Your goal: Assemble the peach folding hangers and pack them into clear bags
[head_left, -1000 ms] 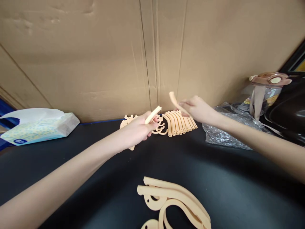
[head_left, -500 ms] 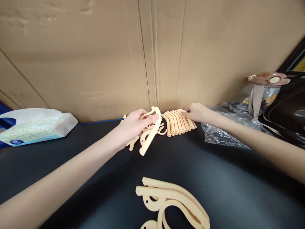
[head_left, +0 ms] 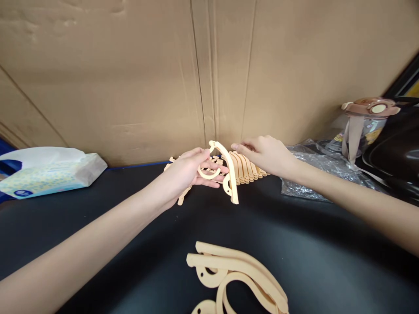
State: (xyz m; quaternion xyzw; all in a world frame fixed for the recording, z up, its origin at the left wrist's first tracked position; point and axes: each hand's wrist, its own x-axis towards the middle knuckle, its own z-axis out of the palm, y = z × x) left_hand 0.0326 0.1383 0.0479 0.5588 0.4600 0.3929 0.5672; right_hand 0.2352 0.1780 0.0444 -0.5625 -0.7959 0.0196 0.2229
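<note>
My left hand holds a beige plastic folding hanger by its hook end, with the thumb on top and the other fingers spread beneath. The curved arm of this hanger points down and to the right. To its right, my right hand is above a row of beige hanger arms lined up side by side. Its thumb stands apart from the partly hidden fingers, and nothing shows in its grasp. More beige pieces lie behind and under my left hand, mostly covered.
Folded beige hangers lie stacked on the black table nearest me. A tissue pack is at left. Clear plastic wrap and a strapped drink bottle stand at right. Cardboard walls off the back.
The hanger in my left hand has swung to the right and turned, and the fingers have spread. My right hand has moved left from the far end of the row.
</note>
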